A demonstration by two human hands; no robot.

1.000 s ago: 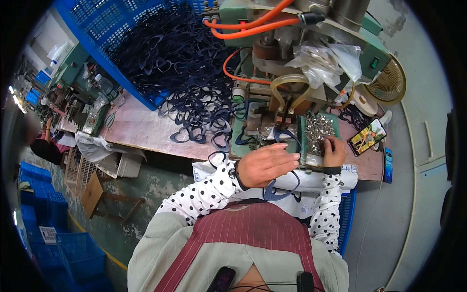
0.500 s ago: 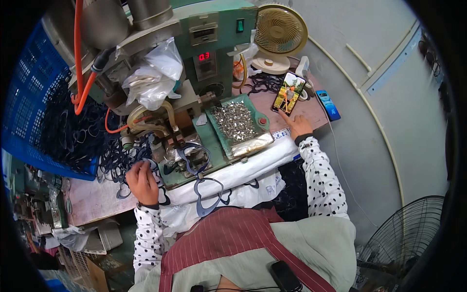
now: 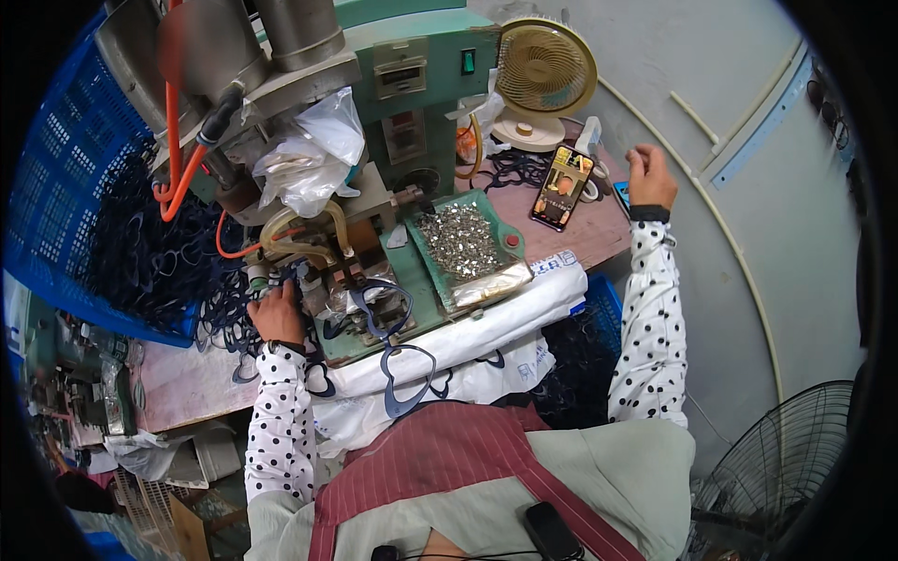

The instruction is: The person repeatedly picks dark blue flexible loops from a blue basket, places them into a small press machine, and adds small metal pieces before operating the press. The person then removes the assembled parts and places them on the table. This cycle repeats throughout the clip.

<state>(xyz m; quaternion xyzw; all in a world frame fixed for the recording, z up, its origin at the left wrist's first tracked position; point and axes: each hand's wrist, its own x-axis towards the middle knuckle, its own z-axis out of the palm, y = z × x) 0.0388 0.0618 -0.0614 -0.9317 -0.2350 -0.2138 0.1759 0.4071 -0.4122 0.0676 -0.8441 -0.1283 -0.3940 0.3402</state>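
My left hand (image 3: 278, 313) is at the left end of a green bench machine (image 3: 355, 348), against a pile of dark blue glasses frames (image 3: 222, 313). Its fingers are bent, and their tips and anything between them are hidden. A dark blue heart-shaped glasses frame (image 3: 409, 381) sits at the machine's clamp, one rim hanging over the front edge. My right hand (image 3: 652, 178) is raised to the right of an upright phone (image 3: 562, 187) with a lit screen. Its fingers are curled with nothing visible in them, and it partly covers a blue phone-shaped object (image 3: 621, 191).
Small shiny metal parts fill a green tray (image 3: 510, 245). White wrapping (image 3: 458, 323) lines the machine's front edge. A blue basket (image 3: 56, 178) of dark frames stands at left. A small fan (image 3: 547, 67) is at the back, a black floor fan (image 3: 786, 458) at lower right.
My right hand has lifted off the phone and moved right and up; the phone shows another picture. My left hand has moved up toward the machine's left end. The machine's red display looks dark.
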